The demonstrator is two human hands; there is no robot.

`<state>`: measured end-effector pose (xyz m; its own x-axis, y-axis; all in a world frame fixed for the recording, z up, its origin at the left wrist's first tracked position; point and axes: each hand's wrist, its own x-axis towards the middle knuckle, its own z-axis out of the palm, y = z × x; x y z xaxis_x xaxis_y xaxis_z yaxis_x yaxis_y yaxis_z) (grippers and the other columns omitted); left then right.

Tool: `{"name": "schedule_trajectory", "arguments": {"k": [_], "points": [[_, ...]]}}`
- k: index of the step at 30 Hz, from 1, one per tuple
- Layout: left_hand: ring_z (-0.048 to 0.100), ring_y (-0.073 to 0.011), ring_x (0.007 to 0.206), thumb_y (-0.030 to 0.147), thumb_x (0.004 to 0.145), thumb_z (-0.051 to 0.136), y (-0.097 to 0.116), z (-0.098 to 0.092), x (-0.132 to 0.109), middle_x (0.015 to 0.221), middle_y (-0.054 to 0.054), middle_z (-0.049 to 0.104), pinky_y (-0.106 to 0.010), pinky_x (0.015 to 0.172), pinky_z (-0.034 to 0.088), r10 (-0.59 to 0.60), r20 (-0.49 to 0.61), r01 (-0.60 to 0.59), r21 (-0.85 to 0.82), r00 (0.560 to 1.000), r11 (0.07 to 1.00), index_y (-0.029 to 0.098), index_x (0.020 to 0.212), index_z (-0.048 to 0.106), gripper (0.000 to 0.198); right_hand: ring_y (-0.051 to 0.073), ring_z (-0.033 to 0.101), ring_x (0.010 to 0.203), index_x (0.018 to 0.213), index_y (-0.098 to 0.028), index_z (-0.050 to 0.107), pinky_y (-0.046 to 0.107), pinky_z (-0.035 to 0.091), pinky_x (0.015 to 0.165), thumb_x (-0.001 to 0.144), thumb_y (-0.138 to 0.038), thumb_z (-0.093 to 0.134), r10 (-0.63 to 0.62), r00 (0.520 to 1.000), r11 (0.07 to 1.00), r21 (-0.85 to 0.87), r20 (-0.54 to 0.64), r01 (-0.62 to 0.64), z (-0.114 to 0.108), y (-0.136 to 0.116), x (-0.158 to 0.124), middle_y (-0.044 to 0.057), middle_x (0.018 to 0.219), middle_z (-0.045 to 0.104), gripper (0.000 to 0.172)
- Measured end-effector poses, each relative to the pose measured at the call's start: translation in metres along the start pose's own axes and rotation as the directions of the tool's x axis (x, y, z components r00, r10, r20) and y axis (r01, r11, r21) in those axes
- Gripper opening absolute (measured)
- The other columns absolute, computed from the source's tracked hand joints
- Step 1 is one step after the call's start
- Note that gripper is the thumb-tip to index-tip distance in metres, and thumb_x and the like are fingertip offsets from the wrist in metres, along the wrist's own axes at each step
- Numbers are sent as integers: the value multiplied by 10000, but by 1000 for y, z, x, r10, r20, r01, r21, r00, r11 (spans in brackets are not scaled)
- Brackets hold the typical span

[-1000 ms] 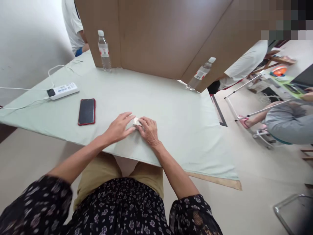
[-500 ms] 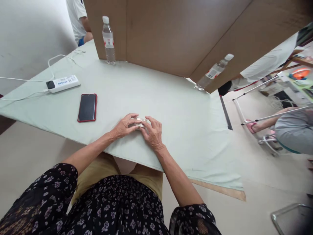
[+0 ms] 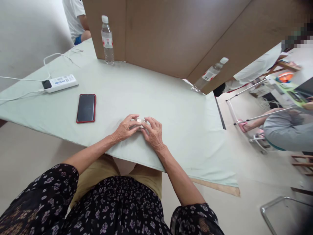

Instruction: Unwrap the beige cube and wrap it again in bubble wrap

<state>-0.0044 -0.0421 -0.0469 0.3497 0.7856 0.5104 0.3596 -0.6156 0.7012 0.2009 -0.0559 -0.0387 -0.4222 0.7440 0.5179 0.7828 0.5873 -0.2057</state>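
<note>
My left hand (image 3: 124, 128) and my right hand (image 3: 153, 133) rest close together on the pale green tablecloth (image 3: 171, 107), near the table's front edge. Between their fingertips they pinch a small pale, shiny object (image 3: 140, 121); most of it is hidden by the fingers and I cannot tell what it is. The fingers of both hands are curled over it.
A red-cased phone (image 3: 86, 108) lies left of my hands, a white power strip (image 3: 60, 83) with cables beyond it. Two water bottles (image 3: 107, 40) (image 3: 207, 75) stand by a brown cardboard partition (image 3: 171, 36). Other people sit at the back left and at the right.
My left fingers have curled from flat to bent over the small object, and both hands now pinch it between them. The camera view shifted slightly.
</note>
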Motion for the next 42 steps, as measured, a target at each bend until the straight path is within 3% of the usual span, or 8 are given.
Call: {"name": "schedule_trajectory", "arguments": {"k": [7, 12, 17, 25, 33, 37, 42], "points": [[538, -280, 1317, 221, 864, 645, 4, -4, -2, 1416, -159, 511, -468, 1080, 485, 5, -9, -5, -32, 1000, 999, 188, 1059, 710, 209, 282, 554, 1261, 1203, -213, 599, 437, 399, 1027, 927, -450, 596, 73, 997, 989, 131, -33, -68, -12, -2, 2, 138, 1336, 629, 364], [506, -319, 1341, 315, 807, 697, 3, -3, -1, 1410, -168, 539, -529, 1127, 421, -129, -56, 128, -13, 990, 992, 185, 1314, 575, 537, 262, 577, 1227, 1180, -238, 655, 429, 417, 1019, 959, -397, 543, 165, 985, 972, 160, 60, -172, -24, 9, 14, 109, 1294, 661, 294], [572, -313, 1258, 377, 814, 692, -2, 2, 1, 1332, -173, 618, -500, 1092, 443, -229, 28, 229, 1, 973, 973, 153, 1442, 456, 707, 259, 584, 1192, 1087, -257, 728, 423, 429, 971, 944, -387, 598, 81, 982, 990, 102, 169, -99, -29, 17, 29, 86, 1270, 680, 233], [623, -280, 1177, 299, 822, 662, -3, 5, 2, 1293, -142, 641, -449, 1042, 480, -210, 62, 211, -15, 976, 977, 170, 1429, 475, 649, 237, 615, 1106, 979, -232, 723, 418, 385, 950, 990, -276, 522, -71, 988, 997, -17, 135, 74, -26, 9, 34, 72, 1157, 737, 207], [588, -251, 1183, 215, 810, 647, 8, 0, 36, 1269, -121, 609, -400, 1030, 480, -102, 3, 103, -35, 995, 994, 200, 1455, 433, 680, 233, 630, 1135, 939, -217, 656, 398, 398, 964, 987, -265, 462, 95, 995, 995, 44, -16, -95, -33, 26, 69, 94, 1178, 723, 205], [571, -262, 1182, 183, 790, 628, -4, 10, 52, 1270, -138, 589, -428, 1038, 472, -99, 25, 100, -53, 995, 994, 175, 1469, 409, 714, 243, 639, 1127, 887, -212, 654, 396, 424, 924, 955, -229, 492, 113, 993, 993, 29, 38, -114, -36, 39, 86, 104, 1202, 715, 176], [533, -291, 1237, 236, 763, 671, -21, 23, 43, 1324, -156, 551, -490, 1095, 430, -93, 49, 97, -92, 994, 991, 177, 1500, 383, 794, 244, 659, 1081, 874, -211, 667, 399, 447, 900, 937, -203, 511, 124, 981, 992, 17, 152, -128, -31, 46, 91, 98, 1169, 732, 169]]}}
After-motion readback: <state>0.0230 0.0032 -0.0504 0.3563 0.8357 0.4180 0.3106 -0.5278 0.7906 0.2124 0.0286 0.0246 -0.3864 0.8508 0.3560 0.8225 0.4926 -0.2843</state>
